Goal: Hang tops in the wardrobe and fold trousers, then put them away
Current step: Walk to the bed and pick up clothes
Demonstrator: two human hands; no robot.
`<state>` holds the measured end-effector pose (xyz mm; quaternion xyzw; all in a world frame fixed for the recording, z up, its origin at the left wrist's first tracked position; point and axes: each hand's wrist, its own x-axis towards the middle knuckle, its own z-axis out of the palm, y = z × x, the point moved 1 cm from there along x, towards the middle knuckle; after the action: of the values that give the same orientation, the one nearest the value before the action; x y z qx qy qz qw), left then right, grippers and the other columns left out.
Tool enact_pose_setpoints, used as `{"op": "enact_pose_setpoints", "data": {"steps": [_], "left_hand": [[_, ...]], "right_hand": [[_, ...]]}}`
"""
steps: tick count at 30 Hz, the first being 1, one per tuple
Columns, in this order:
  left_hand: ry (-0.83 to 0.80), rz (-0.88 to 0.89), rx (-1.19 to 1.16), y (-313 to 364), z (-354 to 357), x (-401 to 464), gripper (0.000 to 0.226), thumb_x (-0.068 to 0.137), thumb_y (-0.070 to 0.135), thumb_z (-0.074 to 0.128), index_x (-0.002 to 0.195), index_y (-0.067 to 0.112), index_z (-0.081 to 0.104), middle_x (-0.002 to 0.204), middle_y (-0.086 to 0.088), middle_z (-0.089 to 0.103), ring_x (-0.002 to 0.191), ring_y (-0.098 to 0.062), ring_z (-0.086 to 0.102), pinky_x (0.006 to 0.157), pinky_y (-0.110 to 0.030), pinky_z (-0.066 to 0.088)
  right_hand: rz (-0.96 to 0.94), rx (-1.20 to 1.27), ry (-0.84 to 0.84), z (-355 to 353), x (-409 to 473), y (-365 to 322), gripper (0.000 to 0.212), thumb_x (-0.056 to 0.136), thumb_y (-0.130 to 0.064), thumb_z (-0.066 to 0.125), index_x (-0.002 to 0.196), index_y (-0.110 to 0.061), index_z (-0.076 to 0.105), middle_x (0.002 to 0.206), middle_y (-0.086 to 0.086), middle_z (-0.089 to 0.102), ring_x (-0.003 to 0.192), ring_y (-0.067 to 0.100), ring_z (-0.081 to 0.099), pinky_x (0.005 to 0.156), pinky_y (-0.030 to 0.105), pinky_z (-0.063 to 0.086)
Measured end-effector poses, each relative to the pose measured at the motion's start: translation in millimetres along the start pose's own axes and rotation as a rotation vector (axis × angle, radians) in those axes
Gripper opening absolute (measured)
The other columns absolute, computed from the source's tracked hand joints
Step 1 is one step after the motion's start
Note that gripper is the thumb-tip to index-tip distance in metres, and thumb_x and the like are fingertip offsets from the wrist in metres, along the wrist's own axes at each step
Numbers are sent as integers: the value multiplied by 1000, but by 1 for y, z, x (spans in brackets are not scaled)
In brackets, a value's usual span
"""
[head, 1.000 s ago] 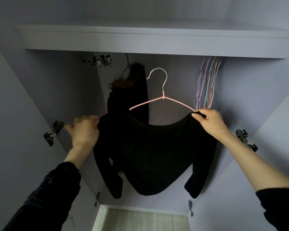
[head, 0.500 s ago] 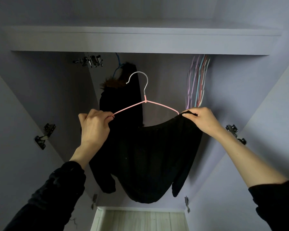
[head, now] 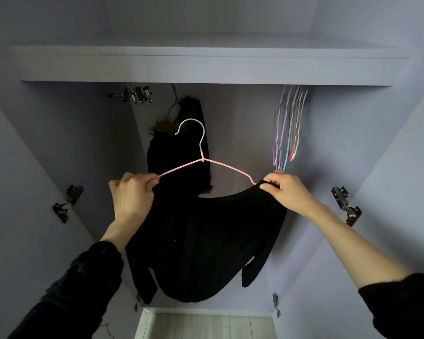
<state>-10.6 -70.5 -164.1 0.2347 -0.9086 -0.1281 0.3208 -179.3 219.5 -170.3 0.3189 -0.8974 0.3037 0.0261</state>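
A black long-sleeved top (head: pixel 206 241) hangs between my hands in front of the open wardrobe. A pink wire hanger (head: pixel 220 165) with a silver hook rises above its neckline, the hook free of any rail. My left hand (head: pixel 131 196) grips the hanger's left arm together with the top's left shoulder. My right hand (head: pixel 287 189) pinches the top's right shoulder where the hanger's right end goes into the cloth. Both sleeves dangle below.
Inside the wardrobe a dark garment with a fur trim (head: pixel 179 148) hangs on a blue hanger. A bunch of several coloured empty hangers (head: pixel 288 128) hangs at the right, metal clips (head: pixel 132 94) at the left. A shelf (head: pixel 206 67) runs above. Door hinges (head: pixel 67 203) sit on both sides.
My left hand moved right and up from the top's left edge to grip the hanger's left arm. The top and hanger shifted slightly left, and the hanger's hook now overlaps the hung garment.
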Motion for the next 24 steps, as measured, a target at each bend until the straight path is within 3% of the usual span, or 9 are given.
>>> {"op": "enact_pose_setpoints", "data": {"steps": [6, 11, 20, 24], "left_hand": [[-217, 25, 14, 8, 12, -1, 34, 93, 10, 52, 127, 9, 59, 125, -10, 61, 112, -30, 58, 99, -43, 38], [-212, 81, 1, 18, 15, -1, 40, 96, 12, 48, 136, 10, 49, 147, -8, 40, 137, -24, 34, 105, -45, 30], [31, 320, -12, 52, -3, 21, 50, 88, -2, 54, 137, 5, 46, 150, -20, 30, 142, -35, 22, 106, -54, 28], [162, 393, 47, 62, -16, 43, 65, 85, -2, 53, 145, 10, 32, 153, -20, 19, 143, -37, 11, 110, -59, 19]], "right_hand": [[126, -51, 111, 5, -9, 15, 13, 90, -13, 61, 88, -2, 67, 84, 6, 56, 74, 21, 51, 66, 27, 33], [320, -102, 169, 9, -19, 29, 15, 93, -14, 57, 87, -3, 66, 83, 2, 48, 80, 29, 52, 66, 26, 30], [406, -162, 251, 4, -8, 17, 20, 95, -7, 47, 98, 4, 64, 108, 19, 57, 102, 36, 52, 73, 28, 34], [476, -62, 289, 9, 4, 2, 21, 94, -6, 45, 100, 0, 64, 114, 18, 55, 110, 38, 46, 87, 37, 38]]}}
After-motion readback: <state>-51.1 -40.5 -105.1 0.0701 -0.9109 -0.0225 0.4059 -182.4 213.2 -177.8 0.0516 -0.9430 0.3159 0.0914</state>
